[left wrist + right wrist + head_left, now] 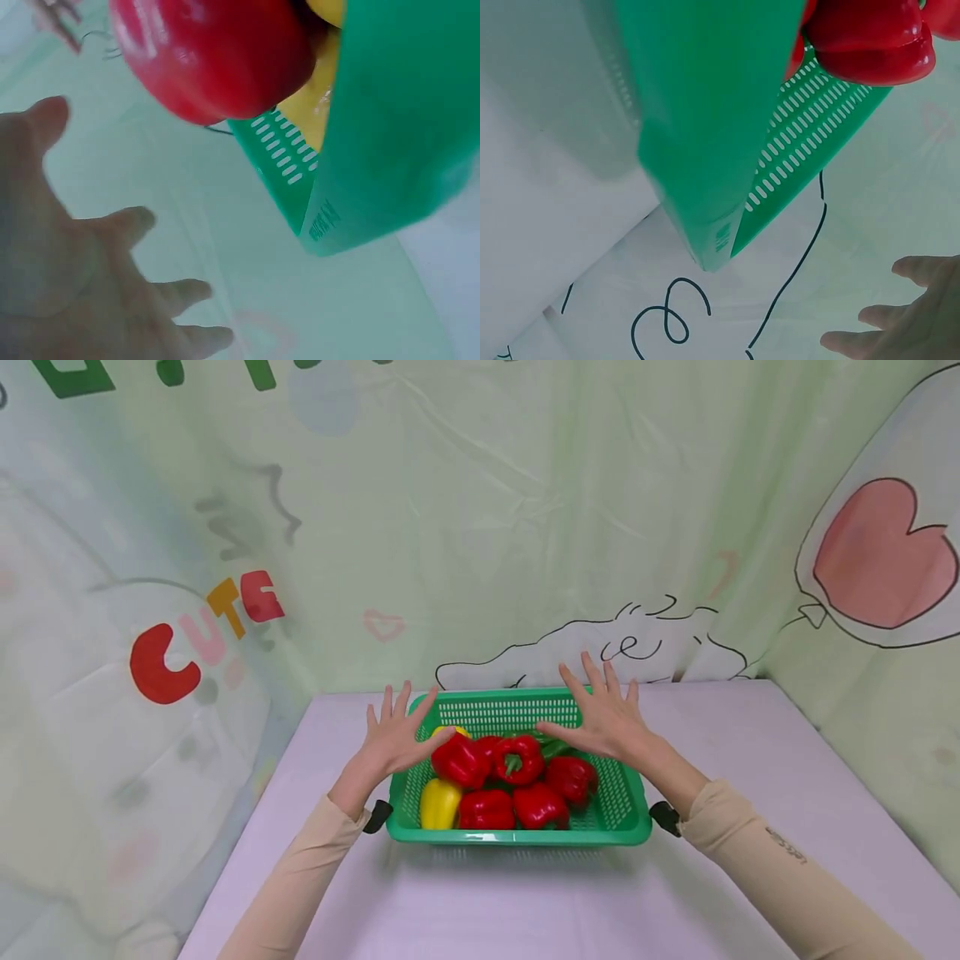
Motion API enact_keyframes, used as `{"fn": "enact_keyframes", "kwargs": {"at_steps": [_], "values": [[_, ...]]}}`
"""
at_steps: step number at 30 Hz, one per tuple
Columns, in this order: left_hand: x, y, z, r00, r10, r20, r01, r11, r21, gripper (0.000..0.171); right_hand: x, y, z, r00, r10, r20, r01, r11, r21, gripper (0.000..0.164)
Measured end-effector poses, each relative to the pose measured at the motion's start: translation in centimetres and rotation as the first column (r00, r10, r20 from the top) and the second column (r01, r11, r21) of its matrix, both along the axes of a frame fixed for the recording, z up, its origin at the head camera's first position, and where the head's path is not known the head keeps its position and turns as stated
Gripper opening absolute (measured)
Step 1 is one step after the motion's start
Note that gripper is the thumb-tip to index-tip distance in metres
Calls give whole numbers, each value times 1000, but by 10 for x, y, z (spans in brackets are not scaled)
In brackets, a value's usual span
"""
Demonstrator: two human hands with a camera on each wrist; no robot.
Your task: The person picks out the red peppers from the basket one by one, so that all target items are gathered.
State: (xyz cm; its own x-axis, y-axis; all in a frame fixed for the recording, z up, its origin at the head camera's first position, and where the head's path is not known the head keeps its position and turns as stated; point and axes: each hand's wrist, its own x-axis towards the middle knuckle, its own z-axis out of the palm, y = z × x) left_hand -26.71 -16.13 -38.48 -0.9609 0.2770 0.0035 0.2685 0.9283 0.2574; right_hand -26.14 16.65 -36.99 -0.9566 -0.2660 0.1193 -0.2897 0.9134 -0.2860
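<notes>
A green plastic basket (517,837) with slotted walls holds several red bell peppers (487,810), a yellow bell pepper (439,803) at its front left and something long and green (556,748) at the back, partly covered. Above the basket's left end my left hand (393,743) is raised, its fingers straight and spread, holding nothing. My right hand (606,720) hovers likewise over the back right part, fingers fanned out and nothing in it. In the left wrist view, a red bell pepper (217,56) stands higher than the basket's rim, apart from the left hand's fingers.
The basket stands on a table with a pale lilac cover (510,910). Behind and beside it hang light green printed curtains (480,552). A black band (377,817) shows at the left wrist and another dark band (665,818) at the right.
</notes>
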Motion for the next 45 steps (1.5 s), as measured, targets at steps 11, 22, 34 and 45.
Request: {"fn": "enact_keyframes", "kwargs": {"at_steps": [11,22,34,45], "values": [[5,-28,-8,999,37,12,-38,996,86,80,2,4,1,999,4,37,-5,1000,20,104],[14,-41,-45,992,60,115,-87,967,241,80,9,8,-7,999,7,50,-8,1000,12,101],[10,-49,-76,985,-23,170,-65,865,498,73,9,13,-9,999,14,51,-14,1000,-6,97],[6,-48,-90,987,-128,97,29,734,679,70,11,9,-8,996,92,20,-92,995,-30,93]]}}
